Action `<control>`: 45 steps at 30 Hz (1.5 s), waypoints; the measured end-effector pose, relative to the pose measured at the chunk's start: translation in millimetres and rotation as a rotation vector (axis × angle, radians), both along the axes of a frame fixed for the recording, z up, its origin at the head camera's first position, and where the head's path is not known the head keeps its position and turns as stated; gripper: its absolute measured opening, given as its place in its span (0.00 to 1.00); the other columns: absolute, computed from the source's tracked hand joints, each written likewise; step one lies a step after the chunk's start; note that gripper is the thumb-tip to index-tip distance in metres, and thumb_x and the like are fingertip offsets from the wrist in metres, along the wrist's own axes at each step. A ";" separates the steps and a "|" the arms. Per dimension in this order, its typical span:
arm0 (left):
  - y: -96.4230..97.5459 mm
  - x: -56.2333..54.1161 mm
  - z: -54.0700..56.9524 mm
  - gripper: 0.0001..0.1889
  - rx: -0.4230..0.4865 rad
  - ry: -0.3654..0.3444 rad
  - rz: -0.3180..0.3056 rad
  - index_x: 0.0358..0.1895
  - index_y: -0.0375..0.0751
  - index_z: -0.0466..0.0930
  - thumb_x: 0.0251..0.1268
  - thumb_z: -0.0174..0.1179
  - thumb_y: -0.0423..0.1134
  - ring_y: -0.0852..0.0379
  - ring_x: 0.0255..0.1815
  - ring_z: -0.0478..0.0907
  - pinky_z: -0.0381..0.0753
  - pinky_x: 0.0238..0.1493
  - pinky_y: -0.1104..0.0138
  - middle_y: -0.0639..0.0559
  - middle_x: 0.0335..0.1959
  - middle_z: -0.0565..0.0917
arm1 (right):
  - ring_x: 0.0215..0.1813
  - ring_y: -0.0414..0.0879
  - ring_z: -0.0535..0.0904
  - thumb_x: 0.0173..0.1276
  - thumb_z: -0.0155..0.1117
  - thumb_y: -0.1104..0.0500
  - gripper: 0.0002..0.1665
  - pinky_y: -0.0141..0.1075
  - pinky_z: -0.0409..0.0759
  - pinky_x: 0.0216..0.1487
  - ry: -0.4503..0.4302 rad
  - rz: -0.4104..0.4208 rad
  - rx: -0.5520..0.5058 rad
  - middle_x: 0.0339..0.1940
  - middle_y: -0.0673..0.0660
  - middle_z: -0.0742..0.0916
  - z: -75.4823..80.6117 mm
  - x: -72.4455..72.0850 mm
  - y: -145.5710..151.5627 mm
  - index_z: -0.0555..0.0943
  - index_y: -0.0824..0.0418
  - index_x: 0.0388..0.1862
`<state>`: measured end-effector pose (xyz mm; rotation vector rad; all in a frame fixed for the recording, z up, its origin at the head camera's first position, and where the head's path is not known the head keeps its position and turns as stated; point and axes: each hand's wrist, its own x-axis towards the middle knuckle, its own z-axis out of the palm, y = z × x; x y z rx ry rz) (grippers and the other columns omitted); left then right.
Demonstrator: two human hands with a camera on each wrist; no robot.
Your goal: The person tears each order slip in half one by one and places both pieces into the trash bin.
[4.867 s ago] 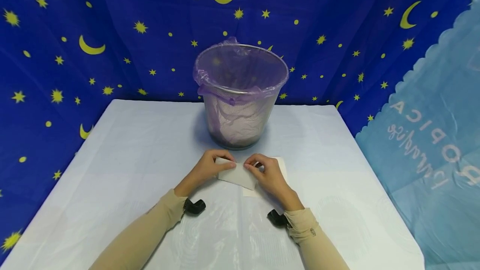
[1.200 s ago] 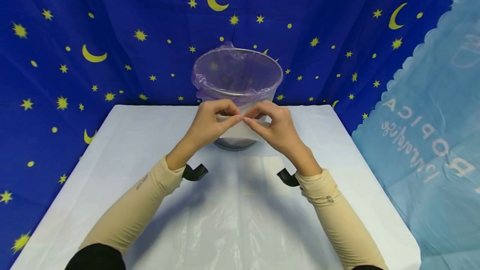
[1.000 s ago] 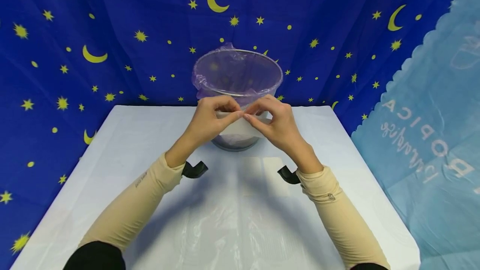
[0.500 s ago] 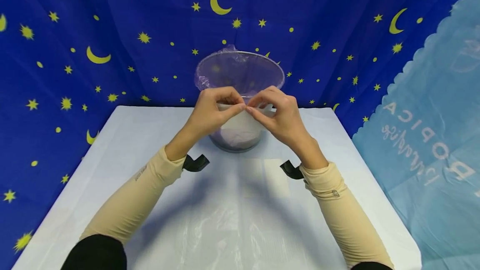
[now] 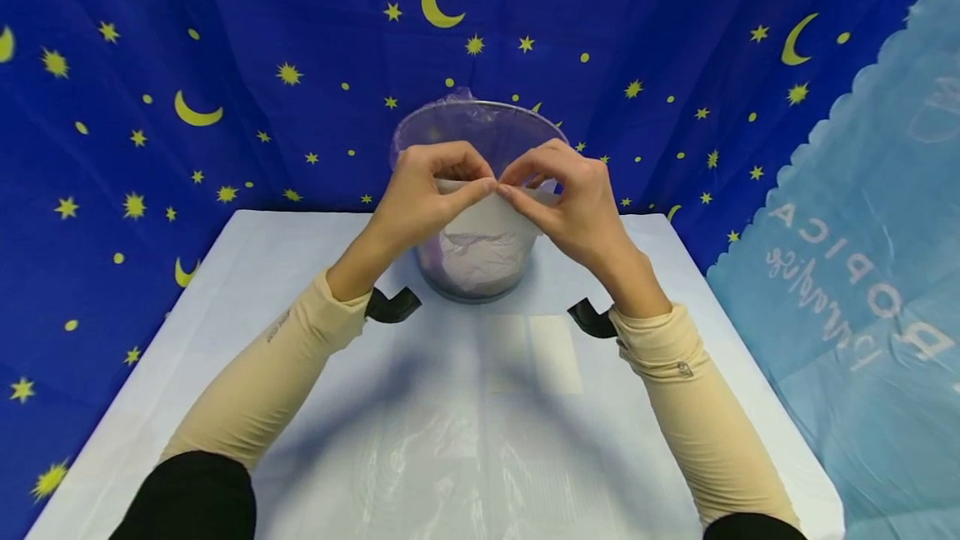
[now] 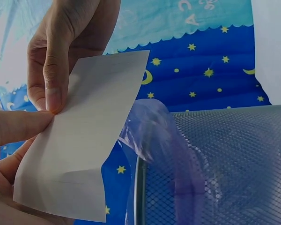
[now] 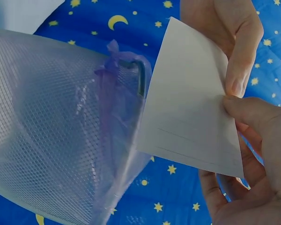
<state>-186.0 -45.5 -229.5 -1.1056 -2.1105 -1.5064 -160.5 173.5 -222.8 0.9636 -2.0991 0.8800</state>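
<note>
Paper [image 5: 489,211] up off the desk [image 5: 615,457], and you have it by the top edge: your left hand [image 5: 429,188] pinches it between thumb and fingers, your right hand [image 5: 581,198] pinches it just beside, and the thumb tips meet, or very nearly, close to the middle of that edge. Neither hand is spread wide; both grips are narrow, with the sheet hanging down between them. From your seat it sits in front of the mesh bin [image 5: 474,277], covering part of its near side, and both wrist views put it near the rim, though you can't tell whether it touches. Faint lines run across its face in the right wrist view. The bin stands upright towards the far edge of the desk, a purple bag [image 5: 459,97] lining it and folded over the rim. Below your hands, two pale rectangles [image 5: 555,354] lie side by side on the white cover, nearer you than the bin. Beige sleeves [image 5: 258,390] run down to your wrists, each with a black curved piece [image 5: 393,306] on the inner side. Behind it all hangs a blue star-and-moon curtain [image 5: 247,7], with a light blue cloth [image 5: 862,232] off to your right.
</note>
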 end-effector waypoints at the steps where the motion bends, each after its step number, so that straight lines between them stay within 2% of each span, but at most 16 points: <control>1: 0.4 -0.4 1.6 0.02 0.003 0.009 -0.003 0.36 0.38 0.89 0.69 0.70 0.32 0.56 0.39 0.85 0.86 0.54 0.59 0.47 0.35 0.89 | 0.44 0.44 0.84 0.68 0.77 0.61 0.04 0.37 0.85 0.46 0.002 0.000 -0.004 0.36 0.53 0.91 1.5 -0.3 0.3 0.90 0.60 0.38; 6: 1.8 -4.1 10.7 0.02 0.017 0.036 -0.004 0.36 0.39 0.88 0.69 0.71 0.30 0.58 0.37 0.84 0.86 0.52 0.62 0.48 0.34 0.89 | 0.44 0.44 0.85 0.69 0.77 0.60 0.05 0.36 0.85 0.45 0.028 -0.009 0.021 0.37 0.54 0.90 12.9 -2.5 1.2 0.90 0.61 0.39; 13: -0.5 -11.5 29.7 0.03 0.032 0.085 0.025 0.37 0.35 0.88 0.69 0.71 0.32 0.59 0.36 0.83 0.86 0.50 0.66 0.47 0.33 0.88 | 0.44 0.44 0.86 0.71 0.76 0.57 0.07 0.36 0.84 0.46 0.057 -0.029 0.065 0.37 0.55 0.90 37.3 -8.8 -1.5 0.90 0.60 0.39; 22: 0.3 -21.6 39.8 0.02 0.035 0.124 0.049 0.36 0.36 0.89 0.68 0.71 0.31 0.59 0.36 0.84 0.86 0.48 0.67 0.46 0.33 0.89 | 0.46 0.45 0.86 0.72 0.74 0.56 0.08 0.39 0.86 0.48 0.018 -0.091 0.100 0.38 0.56 0.90 50.5 -16.7 -3.7 0.90 0.61 0.39; 30: 7.3 -35.6 46.8 0.03 0.018 0.103 0.087 0.37 0.35 0.89 0.69 0.70 0.31 0.61 0.35 0.84 0.84 0.47 0.68 0.48 0.34 0.89 | 0.46 0.47 0.85 0.73 0.73 0.55 0.10 0.41 0.86 0.48 0.015 -0.135 0.120 0.39 0.58 0.91 56.7 -30.4 -0.1 0.90 0.62 0.39; 37: 11.4 -46.3 54.9 0.04 0.001 0.024 0.115 0.37 0.35 0.89 0.70 0.69 0.32 0.59 0.36 0.83 0.81 0.46 0.69 0.46 0.34 0.89 | 0.45 0.45 0.84 0.74 0.73 0.53 0.11 0.38 0.83 0.49 -0.009 -0.163 0.093 0.39 0.57 0.92 58.4 -45.0 0.4 0.91 0.61 0.40; 45: 16.4 -63.7 53.2 0.05 -0.046 -0.021 0.143 0.38 0.36 0.90 0.72 0.68 0.34 0.58 0.35 0.80 0.77 0.41 0.68 0.47 0.34 0.88 | 0.47 0.48 0.84 0.73 0.73 0.52 0.12 0.42 0.85 0.52 -0.068 -0.196 0.108 0.40 0.57 0.92 58.4 -61.1 2.8 0.91 0.61 0.40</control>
